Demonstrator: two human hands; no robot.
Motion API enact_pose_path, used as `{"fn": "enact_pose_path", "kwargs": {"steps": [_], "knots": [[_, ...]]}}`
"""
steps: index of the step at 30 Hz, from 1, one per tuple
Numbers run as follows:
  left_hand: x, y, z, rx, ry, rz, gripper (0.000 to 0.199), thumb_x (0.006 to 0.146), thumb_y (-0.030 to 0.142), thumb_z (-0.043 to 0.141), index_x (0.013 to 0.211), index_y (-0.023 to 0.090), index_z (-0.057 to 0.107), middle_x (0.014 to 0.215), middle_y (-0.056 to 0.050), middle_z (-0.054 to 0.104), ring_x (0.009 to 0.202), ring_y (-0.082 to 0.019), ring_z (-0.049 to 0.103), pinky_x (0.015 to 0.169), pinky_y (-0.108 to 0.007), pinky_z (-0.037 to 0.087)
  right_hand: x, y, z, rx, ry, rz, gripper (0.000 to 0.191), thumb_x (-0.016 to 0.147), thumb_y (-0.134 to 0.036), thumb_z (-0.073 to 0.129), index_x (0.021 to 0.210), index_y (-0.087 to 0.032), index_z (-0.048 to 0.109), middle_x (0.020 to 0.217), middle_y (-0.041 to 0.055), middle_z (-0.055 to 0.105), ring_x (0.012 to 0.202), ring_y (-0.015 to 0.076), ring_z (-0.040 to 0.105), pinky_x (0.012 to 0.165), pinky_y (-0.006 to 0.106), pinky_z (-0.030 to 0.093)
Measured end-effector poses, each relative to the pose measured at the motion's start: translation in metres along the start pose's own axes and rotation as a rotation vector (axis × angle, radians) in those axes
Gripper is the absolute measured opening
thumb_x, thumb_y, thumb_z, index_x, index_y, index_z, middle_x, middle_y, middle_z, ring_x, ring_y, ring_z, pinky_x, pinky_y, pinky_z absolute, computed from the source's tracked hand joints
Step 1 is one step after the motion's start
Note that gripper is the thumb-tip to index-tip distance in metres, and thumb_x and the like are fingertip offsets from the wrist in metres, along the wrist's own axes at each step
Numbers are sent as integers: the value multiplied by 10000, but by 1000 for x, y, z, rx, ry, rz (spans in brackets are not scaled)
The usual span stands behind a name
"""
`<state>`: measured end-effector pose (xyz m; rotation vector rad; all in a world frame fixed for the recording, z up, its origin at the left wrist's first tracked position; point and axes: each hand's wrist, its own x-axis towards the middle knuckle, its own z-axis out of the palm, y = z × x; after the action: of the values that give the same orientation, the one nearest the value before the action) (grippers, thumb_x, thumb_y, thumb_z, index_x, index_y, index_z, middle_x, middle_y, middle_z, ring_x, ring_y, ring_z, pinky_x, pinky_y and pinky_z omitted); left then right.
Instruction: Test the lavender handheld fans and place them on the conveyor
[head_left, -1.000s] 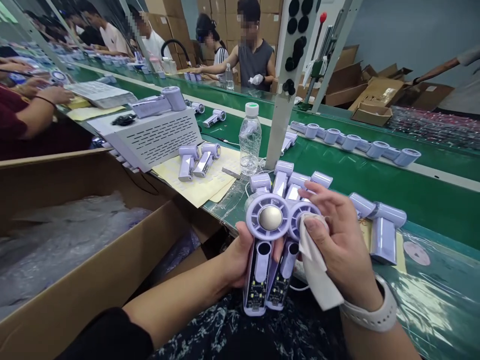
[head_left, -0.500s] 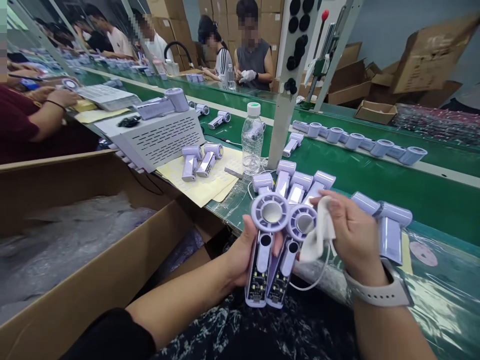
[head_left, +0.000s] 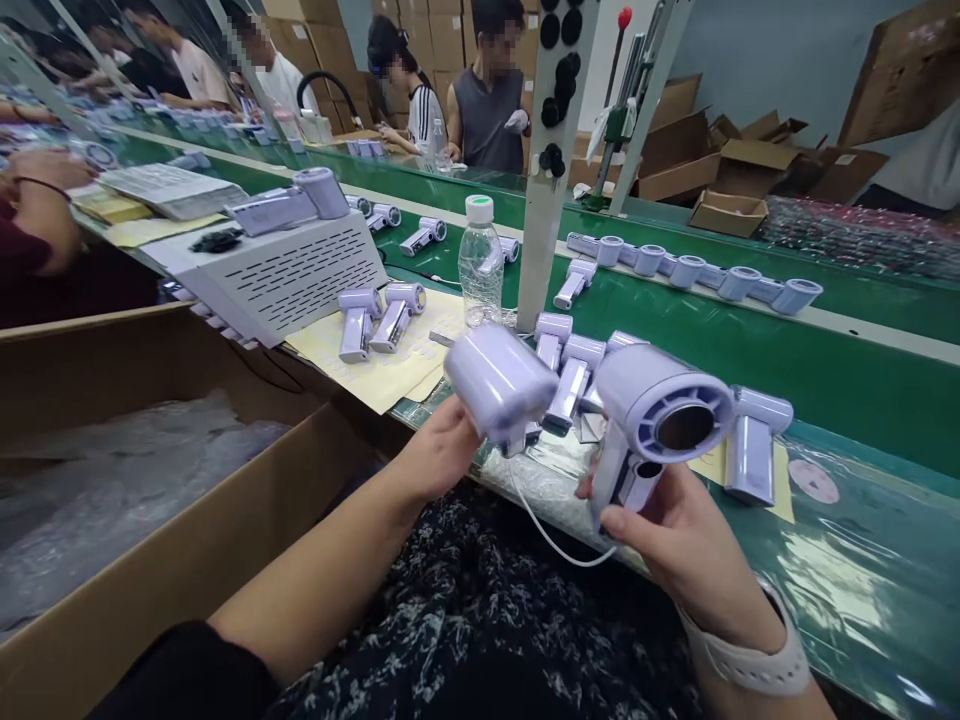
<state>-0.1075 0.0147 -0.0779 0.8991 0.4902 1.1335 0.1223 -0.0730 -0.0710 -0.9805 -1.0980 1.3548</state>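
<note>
My left hand (head_left: pixel 439 455) is closed around a lavender handheld fan (head_left: pixel 495 380), whose round head is tilted sideways and slightly blurred. A second lavender handheld fan (head_left: pixel 664 400) is gripped by its handle in my right hand (head_left: pixel 694 540), its ringed opening turned toward me. Behind the two raised fans, several more handheld fans (head_left: pixel 574 375) lie close together on the bench. Another fan (head_left: pixel 752 445) rests on yellow paper to the right. A white cable (head_left: pixel 551 535) loops down between my hands.
A clear bottle (head_left: pixel 480 265) stands beside a metal post (head_left: pixel 544 230). Two fans lie on yellow sheets (head_left: pixel 397 385) near a slotted grey box (head_left: pixel 307 270). An open carton (head_left: pixel 142 480) is at my left. Past the green conveyor (head_left: pixel 862 350), other people (head_left: pixel 487 110) work.
Both fans were together in my left hand, with a white cloth in my right. Now they are apart, one per hand, turned to new angles. The cloth is out of sight.
</note>
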Motion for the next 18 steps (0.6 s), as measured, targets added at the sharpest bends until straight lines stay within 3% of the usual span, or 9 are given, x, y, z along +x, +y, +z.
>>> {"fn": "enact_pose_path", "kwargs": {"steps": [2, 3, 6, 8, 11, 14, 18], "knots": [[5, -5, 6, -18, -18, -11, 456, 795, 562, 838, 1015, 173, 747, 928, -79, 721, 854, -222, 693, 812, -346, 587, 0, -3, -3, 72, 70, -29, 394, 828, -354, 887, 1171, -296, 702, 997, 18, 734, 864, 182, 699, 760, 279, 602], [4, -7, 12, -29, -48, -26, 446, 803, 543, 838, 1038, 180, 729, 938, -66, 700, 845, -205, 679, 789, -331, 590, 0, -4, -3, 112, 75, -41, 354, 860, -379, 854, 1169, -291, 705, 1023, 22, 723, 864, 172, 683, 764, 272, 597], [-5, -10, 27, -77, -150, -57, 461, 779, 293, 882, 1174, 231, 653, 988, -17, 641, 853, -163, 660, 773, -304, 597, -2, -7, -1, 160, 58, -94, 261, 919, -394, 790, 1142, -281, 714, 1055, 24, 702, 865, 152, 655, 770, 247, 578], [-11, -10, 33, -53, -239, -51, 483, 816, 218, 839, 1232, 248, 595, 998, -3, 609, 835, -145, 661, 766, -303, 600, -5, -7, 1, 141, 37, -98, 228, 930, -385, 784, 1118, -277, 713, 1005, 21, 699, 848, 150, 651, 757, 242, 569], [-13, -13, 33, 23, -350, -16, 438, 881, 299, 789, 1235, 228, 541, 1005, -11, 590, 794, -143, 674, 719, -299, 594, -8, -6, 4, 133, -9, -73, 226, 937, -391, 774, 1116, -273, 703, 1005, 29, 696, 814, 160, 670, 728, 270, 578], [-11, -16, 27, 82, -368, -2, 419, 907, 363, 765, 1205, 214, 511, 967, -4, 582, 734, -120, 650, 669, -268, 565, -7, -3, 8, 148, 28, -70, 204, 931, -355, 784, 1095, -267, 701, 975, 19, 676, 754, 141, 649, 676, 257, 569], [-11, -17, 26, 106, -386, -50, 409, 913, 369, 761, 1190, 214, 502, 982, -19, 596, 793, -147, 673, 707, -286, 568, -4, 1, 11, 204, 92, -3, 252, 898, -375, 815, 1084, -251, 698, 930, 17, 667, 730, 140, 624, 665, 262, 565]]}}
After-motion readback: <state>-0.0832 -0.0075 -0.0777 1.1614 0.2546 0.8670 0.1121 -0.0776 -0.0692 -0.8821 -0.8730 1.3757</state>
